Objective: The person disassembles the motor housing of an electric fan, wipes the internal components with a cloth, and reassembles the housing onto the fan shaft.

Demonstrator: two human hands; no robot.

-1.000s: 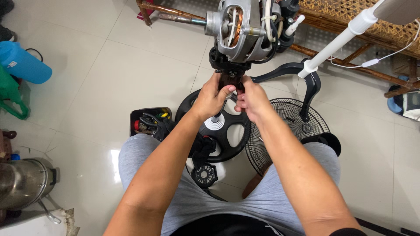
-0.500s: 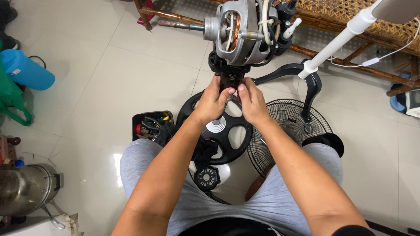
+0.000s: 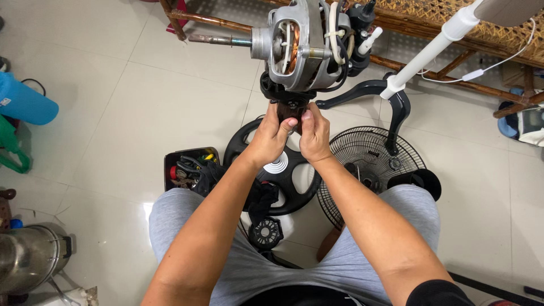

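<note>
Both hands, left [image 3: 272, 139] and right [image 3: 313, 136], close their fingers around the dark neck [image 3: 292, 107] under the bare fan motor [image 3: 303, 42], apparently steadying it upright over the round base [image 3: 277, 170], with the grille [image 3: 371, 164] to the right.

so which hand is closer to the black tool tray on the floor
Left. The left hand grips the dark neck under the fan motor, up and right of the tool tray; the right hand grips beside it, farther right.
</note>
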